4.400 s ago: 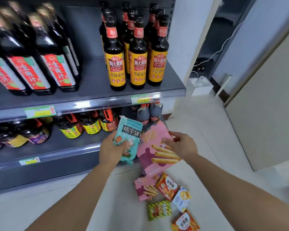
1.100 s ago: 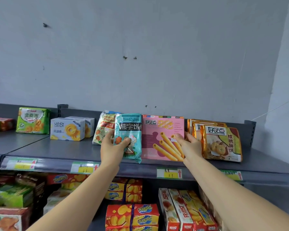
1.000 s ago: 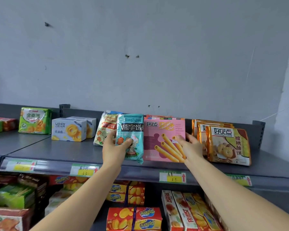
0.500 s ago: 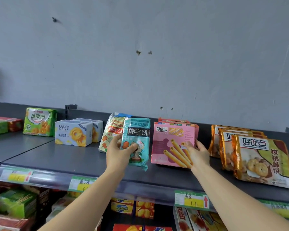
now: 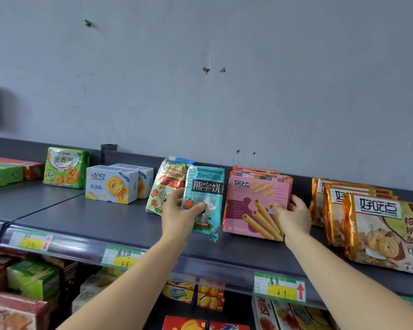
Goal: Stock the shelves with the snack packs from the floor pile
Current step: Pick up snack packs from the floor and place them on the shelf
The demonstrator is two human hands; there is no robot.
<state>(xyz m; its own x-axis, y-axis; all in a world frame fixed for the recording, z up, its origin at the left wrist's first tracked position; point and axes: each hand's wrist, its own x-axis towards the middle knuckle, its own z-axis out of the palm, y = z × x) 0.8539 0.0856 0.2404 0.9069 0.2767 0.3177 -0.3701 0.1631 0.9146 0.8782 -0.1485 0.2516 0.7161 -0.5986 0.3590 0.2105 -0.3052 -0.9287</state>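
My left hand [image 5: 180, 216] grips a teal bear-biscuit pack [image 5: 204, 196] upright just above the grey top shelf [image 5: 100, 220], in front of a yellow-green pack of the same kind [image 5: 166, 184]. My right hand [image 5: 293, 216] holds the right edge of a pink egg-roll box [image 5: 250, 198], which stands on the shelf in front of more boxes like it. The floor pile is out of view.
Gold walnut-biscuit packs [image 5: 377, 225] stand at the right. Blue Landy boxes [image 5: 111, 184] and a green biscuit pack [image 5: 65, 167] stand at the left. Price tags line the shelf edge [image 5: 224, 263]. Lower shelves hold more boxes. A grey wall rises behind.
Both packs came up from the floor pile to the top shelf. In the last second the pink box has come to stand on the shelf, and the view has closed in.
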